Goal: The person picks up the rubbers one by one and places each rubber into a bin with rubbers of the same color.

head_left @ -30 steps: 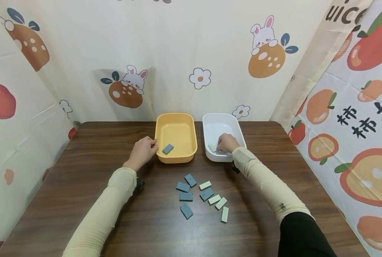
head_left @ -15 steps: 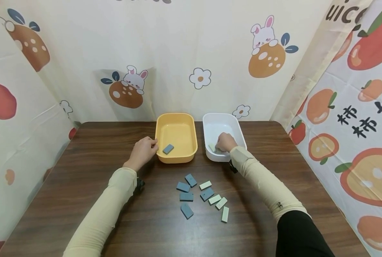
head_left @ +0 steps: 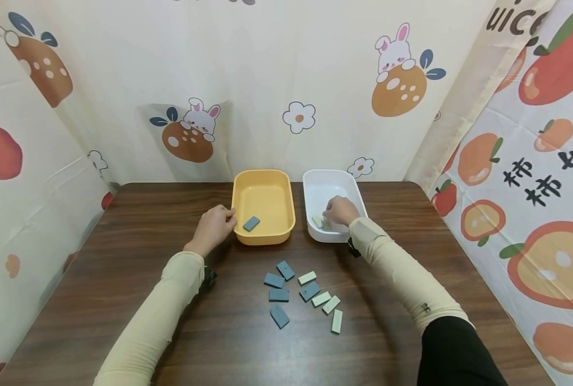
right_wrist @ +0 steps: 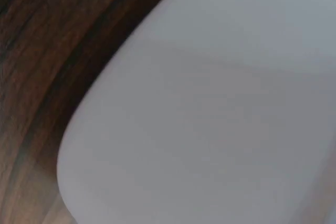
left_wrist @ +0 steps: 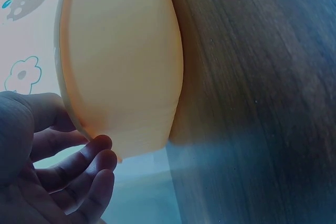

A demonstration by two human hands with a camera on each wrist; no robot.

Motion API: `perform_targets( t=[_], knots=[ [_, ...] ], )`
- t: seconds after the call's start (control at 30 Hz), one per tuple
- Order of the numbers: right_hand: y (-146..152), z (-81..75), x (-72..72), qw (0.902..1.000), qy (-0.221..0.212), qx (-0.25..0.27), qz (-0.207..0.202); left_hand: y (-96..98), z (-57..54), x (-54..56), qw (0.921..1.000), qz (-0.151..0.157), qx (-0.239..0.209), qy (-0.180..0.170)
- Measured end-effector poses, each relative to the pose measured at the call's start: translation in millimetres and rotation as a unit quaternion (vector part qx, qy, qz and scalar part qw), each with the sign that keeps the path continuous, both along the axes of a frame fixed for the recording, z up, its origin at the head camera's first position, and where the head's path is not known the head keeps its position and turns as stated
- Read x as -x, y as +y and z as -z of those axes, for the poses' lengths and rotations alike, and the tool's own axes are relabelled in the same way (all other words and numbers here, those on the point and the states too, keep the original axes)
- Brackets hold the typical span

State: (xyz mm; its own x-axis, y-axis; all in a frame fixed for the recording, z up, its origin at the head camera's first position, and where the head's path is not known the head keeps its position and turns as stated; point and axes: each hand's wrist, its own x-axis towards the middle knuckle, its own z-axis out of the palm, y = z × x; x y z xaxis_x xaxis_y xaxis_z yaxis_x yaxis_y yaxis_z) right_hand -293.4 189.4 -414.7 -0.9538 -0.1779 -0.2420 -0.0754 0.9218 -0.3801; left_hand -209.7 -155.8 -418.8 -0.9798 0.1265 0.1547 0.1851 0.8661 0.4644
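Your dark brown, wood-grain worktop [head_left: 112,257] carries two rounded rectangular, plastic-looking trays near its far edge: a yellow tray [head_left: 264,195] and, just to its right, a white tray [head_left: 329,185]. Your left hand [head_left: 212,228] pinches the yellow tray's left rim, as it did a second ago. Your right hand [head_left: 340,209], fingers pointing down inside the white tray, has risen slightly. You have one flat, oblong, slate-blue block [head_left: 251,223] lying in the yellow tray, while five loose slate-blue blocks [head_left: 278,295] lie nearer you on the worktop, undisturbed. Four slimmer, oblong, pale green blocks [head_left: 336,321] lie loose among and beside them, also unmoved. In the white tray, one pale green block [head_left: 317,221] lies beside your fingertips, and more now shows of another under them. For the work, that second piece is inside the tray, but you cannot tell whether it is gripped or released.
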Motion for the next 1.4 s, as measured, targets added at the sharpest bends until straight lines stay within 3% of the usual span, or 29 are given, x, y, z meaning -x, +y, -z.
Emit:
perform_targets(
  t=[0.7,1.1,1.4],
  knots=[
    [18.4,-28.0,-11.3,0.9978,0.054,0.032,-0.02,0.2,1.7,-1.7,0.9999,0.005,0.001,0.009],
    [32.7,-43.2,-21.5,0.9964,0.065,0.053,0.007,-0.2,1.5,-0.9,1.0,0.002,0.003,0.004],
    [50.4,-42.8,-28.3,0.9954,0.076,0.053,0.023,-0.3,2.1,-1.6,0.9999,-0.004,-0.005,0.015]
  ],
)
